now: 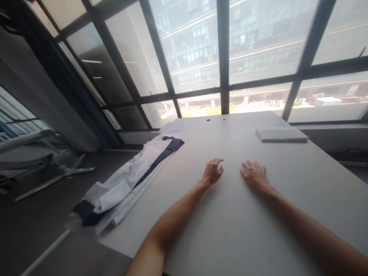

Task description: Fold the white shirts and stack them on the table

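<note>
My left hand point(213, 171) is over the middle of the white table point(227, 214), turned on its side with thumb and forefinger apart and nothing between them. To its right, my right hand point(254, 175) lies palm down on the tabletop, fingers spread. Neither hand holds anything. Along the table's left edge lies a pile of white and dark navy clothes point(126, 180), partly hanging over the side. Beyond my right hand, a neatly folded white cloth point(281, 134) rests near the right edge.
Some white sheets point(174, 126), perhaps paper, lie at the far left corner of the table. Behind it rise large framed windows point(186, 57). A dark curtain point(66, 76) hangs at the left, above a metal-legged piece of furniture point(54, 184) on the grey floor.
</note>
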Motion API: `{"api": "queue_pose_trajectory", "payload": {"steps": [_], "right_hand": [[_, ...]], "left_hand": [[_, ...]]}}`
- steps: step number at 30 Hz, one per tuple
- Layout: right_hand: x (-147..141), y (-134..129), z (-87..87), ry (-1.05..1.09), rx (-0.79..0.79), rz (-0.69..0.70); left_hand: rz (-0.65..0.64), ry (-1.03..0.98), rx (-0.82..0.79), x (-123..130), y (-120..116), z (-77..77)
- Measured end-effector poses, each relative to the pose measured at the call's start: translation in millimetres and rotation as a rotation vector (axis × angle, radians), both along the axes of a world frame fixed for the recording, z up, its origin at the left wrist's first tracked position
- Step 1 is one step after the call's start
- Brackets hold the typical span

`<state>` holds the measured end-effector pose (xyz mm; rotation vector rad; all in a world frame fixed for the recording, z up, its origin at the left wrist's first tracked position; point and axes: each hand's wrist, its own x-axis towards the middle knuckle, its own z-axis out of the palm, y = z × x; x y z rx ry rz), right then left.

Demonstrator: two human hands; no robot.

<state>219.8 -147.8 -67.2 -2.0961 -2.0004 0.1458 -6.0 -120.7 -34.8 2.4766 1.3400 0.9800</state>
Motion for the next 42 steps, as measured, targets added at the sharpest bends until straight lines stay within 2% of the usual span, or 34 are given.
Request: {"api": "queue_pose_trajectory", "payload": {"steps": [3, 6, 10, 14, 17, 20, 23, 26, 30, 33, 37, 39, 42], "right_hand": [[1, 0, -2.7, -0.014, -0.010, 0.008], [2, -2, -3.1, -0.025, 0.013, 0.035], [2, -3, -5.6, -0.048, 0.039, 0.038], [2, -1, -11.6, -0.063, 0.053, 0.033], [1, -1, -14.2, -0.068, 0.062, 0.033], [1, 0, -13.8, -0.069, 0.062, 0.028], [0, -1, -10.9, -0.067, 0.058, 0.024], [-1, -4, -7.3, -0.060, 0.050, 0.035], [-2, -5, -4.1, -0.052, 0.050, 0.024], [-2, -5, -3.9, -0.058, 0.050, 0.028], [-2, -4, -4.9, -0.056, 0.052, 0.035], [-1, -3, -5.6, -0.046, 0.051, 0.031], [-1, -2, -6.3, -0.036, 0.036, 0.025]], "left_hand": [[0.100, 0.057, 0.049, -25, 8, 10.1], [0.206, 0.107, 0.081, -71, 17, 21.1], [0.384, 0.185, 0.100, -167, 16, 40.6], [0.636, 0.282, 0.095, -272, -4, 60.8], [0.818, 0.352, 0.082, -327, -24, 63.4], [0.897, 0.416, 0.051, -352, -42, 52.6], [0.906, 0.491, 0.030, -357, -52, 39.3], [0.909, 0.576, -0.022, -358, -53, 37.6], [0.916, 0.582, -0.087, -358, -46, 58.5], [0.872, 0.588, -0.091, -345, -37, 78.8], [0.760, 0.605, -0.108, -300, -26, 90.4], [0.702, 0.609, -0.128, -267, -23, 87.1], [0.614, 0.609, -0.158, -207, -24, 74.1]]}}
